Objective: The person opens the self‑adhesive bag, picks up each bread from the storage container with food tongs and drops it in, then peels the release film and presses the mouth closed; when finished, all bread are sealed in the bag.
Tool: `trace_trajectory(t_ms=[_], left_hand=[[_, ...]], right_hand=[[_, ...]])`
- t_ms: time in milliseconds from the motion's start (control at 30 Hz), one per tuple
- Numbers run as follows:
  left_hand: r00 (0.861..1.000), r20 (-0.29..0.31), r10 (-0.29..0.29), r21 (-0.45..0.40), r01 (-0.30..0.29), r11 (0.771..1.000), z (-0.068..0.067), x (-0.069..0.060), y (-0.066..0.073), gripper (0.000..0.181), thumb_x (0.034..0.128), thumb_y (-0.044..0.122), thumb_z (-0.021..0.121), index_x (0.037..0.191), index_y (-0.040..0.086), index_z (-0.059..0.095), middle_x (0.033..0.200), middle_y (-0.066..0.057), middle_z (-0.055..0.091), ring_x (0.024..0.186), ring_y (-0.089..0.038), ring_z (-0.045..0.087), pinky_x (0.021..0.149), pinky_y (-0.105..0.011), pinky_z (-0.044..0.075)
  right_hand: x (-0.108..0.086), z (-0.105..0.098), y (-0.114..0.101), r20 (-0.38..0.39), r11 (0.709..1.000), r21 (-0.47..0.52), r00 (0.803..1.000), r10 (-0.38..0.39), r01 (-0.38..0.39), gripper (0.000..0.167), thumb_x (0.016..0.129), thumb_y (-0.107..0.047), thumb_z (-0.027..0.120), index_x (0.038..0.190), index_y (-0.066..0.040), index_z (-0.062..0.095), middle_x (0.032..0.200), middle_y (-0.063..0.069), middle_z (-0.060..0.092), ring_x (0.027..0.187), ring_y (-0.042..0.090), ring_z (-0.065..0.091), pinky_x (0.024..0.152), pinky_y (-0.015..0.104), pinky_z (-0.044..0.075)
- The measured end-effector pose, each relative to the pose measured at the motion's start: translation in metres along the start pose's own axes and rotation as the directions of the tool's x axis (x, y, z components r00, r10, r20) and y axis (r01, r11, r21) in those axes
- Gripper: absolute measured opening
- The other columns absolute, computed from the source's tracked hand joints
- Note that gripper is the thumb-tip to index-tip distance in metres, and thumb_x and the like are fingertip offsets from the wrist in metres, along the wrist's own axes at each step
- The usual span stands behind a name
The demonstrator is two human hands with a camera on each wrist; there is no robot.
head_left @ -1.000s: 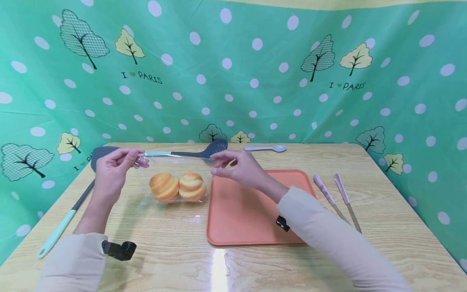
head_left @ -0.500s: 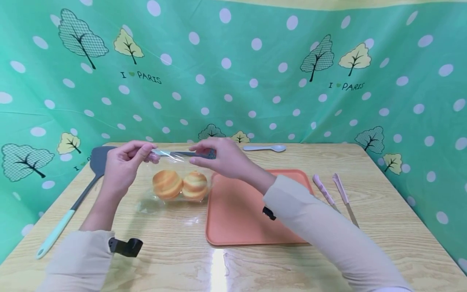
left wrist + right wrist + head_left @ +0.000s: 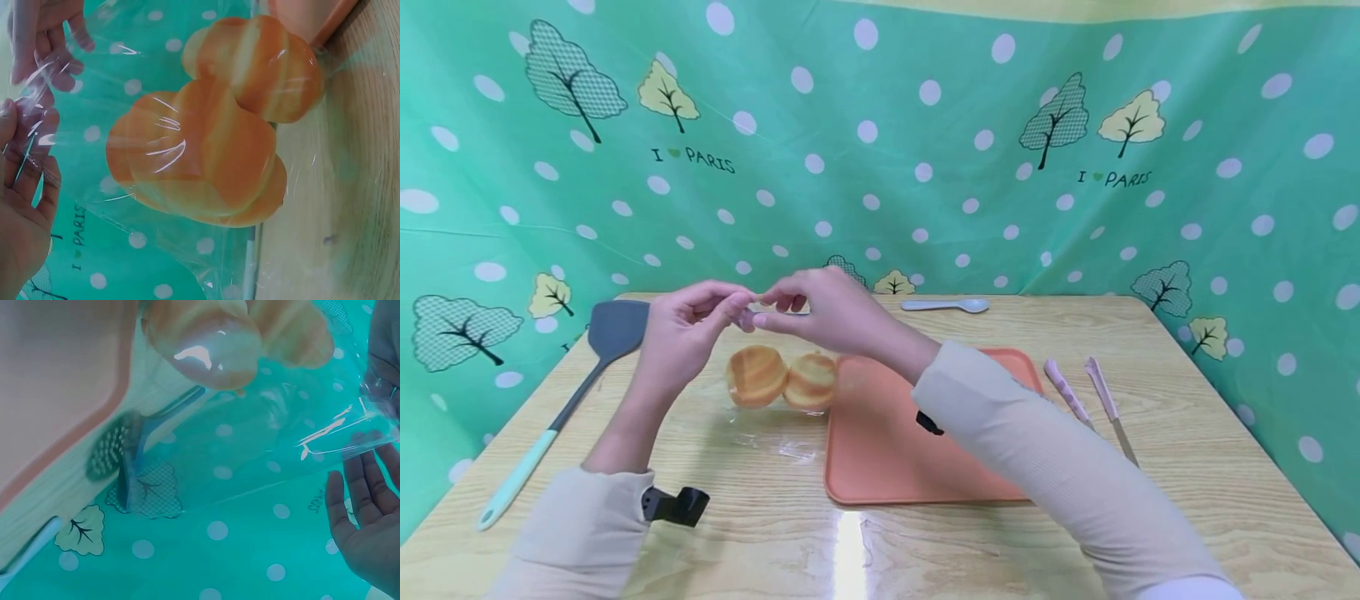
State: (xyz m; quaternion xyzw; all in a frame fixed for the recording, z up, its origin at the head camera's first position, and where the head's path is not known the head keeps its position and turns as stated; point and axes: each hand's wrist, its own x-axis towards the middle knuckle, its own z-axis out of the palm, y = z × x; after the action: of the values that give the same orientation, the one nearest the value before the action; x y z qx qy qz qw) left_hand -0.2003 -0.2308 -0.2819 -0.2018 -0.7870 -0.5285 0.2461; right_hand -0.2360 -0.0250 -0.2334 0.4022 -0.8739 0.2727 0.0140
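Observation:
Two golden-brown bread rolls point(image 3: 756, 377) sit in a clear plastic bag point(image 3: 84, 134), raised in front of me. My left hand point(image 3: 688, 333) pinches the bag's gathered film between thumb and fingers at its upper left. Close against those fingertips is my right hand point(image 3: 835, 312), its thumb and fingers apart at the bag's upper edge. In the right wrist view the relaxed fingers of the right hand point(image 3: 369, 515) lie along the film's edge. The two hands partly hide the bag's gathered end.
A coral tray point(image 3: 917, 442) lies under the right forearm. At left is a spatula point(image 3: 576, 400); a slotted ladle point(image 3: 115, 450) lies behind the bag. A pale spoon point(image 3: 946, 306) rests at the back. Two pink-handled utensils point(image 3: 1101, 392) lie right of the tray.
My right hand has moved left along the bag's upper edge to the left hand. The left hand has shifted right, still pinching the bag. The rolls have moved slightly right.

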Motion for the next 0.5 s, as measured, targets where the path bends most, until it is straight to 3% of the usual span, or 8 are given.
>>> trace_trajectory(t_ms=[133, 200, 300, 500], left_hand=[[1.000, 0.016, 0.005, 0.065, -0.006, 0.998, 0.0031, 0.0004, 0.0044, 0.011, 0.0976, 0.003, 0.068, 0.101, -0.004, 0.075, 0.079, 0.011, 0.072, 0.074, -0.005, 0.069, 0.075, -0.018, 0.053], [1.000, 0.020, 0.006, 0.088, -0.008, 0.996, 0.0045, 0.0009, 0.0063, 0.011, 0.0974, 0.005, 0.069, 0.102, -0.002, 0.076, 0.081, 0.013, 0.072, 0.076, -0.004, 0.068, 0.074, -0.018, 0.051], [1.000, 0.020, 0.022, 0.113, -0.024, 0.993, 0.0065, 0.0021, 0.0080, 0.010, 0.0970, 0.006, 0.070, 0.101, 0.000, 0.077, 0.082, 0.014, 0.072, 0.076, -0.003, 0.067, 0.072, -0.019, 0.049], [0.996, 0.011, 0.087, 0.132, -0.088, 0.987, 0.0103, 0.0034, 0.0076, 0.008, 0.0955, 0.001, 0.070, 0.099, 0.000, 0.077, 0.080, 0.014, 0.071, 0.074, -0.002, 0.067, 0.073, -0.018, 0.050]], right_hand=[[0.0020, -0.0010, -0.0018, -0.007, 1.000, -0.022, 1.000, -0.001, 0.001, 0.028, 0.097, -0.042, 0.070, 0.094, -0.015, 0.079, 0.071, -0.007, 0.064, 0.062, 0.006, 0.052, 0.056, 0.019, 0.038], [0.0024, -0.0014, -0.0016, -0.012, 0.999, -0.043, 1.000, -0.011, 0.011, 0.033, 0.097, -0.043, 0.070, 0.080, -0.014, 0.073, 0.061, -0.006, 0.053, 0.054, 0.007, 0.042, 0.052, 0.020, 0.030], [0.0030, -0.0024, -0.0009, -0.010, 0.997, -0.075, 1.000, -0.021, 0.021, 0.041, 0.097, -0.042, 0.070, 0.068, -0.013, 0.065, 0.056, -0.006, 0.044, 0.052, 0.006, 0.035, 0.051, 0.020, 0.025], [0.0028, -0.0042, 0.0034, 0.013, 0.998, -0.043, 0.999, -0.045, 0.046, 0.040, 0.097, -0.038, 0.071, 0.063, -0.017, 0.068, 0.052, -0.008, 0.047, 0.051, 0.005, 0.035, 0.051, 0.019, 0.026]])
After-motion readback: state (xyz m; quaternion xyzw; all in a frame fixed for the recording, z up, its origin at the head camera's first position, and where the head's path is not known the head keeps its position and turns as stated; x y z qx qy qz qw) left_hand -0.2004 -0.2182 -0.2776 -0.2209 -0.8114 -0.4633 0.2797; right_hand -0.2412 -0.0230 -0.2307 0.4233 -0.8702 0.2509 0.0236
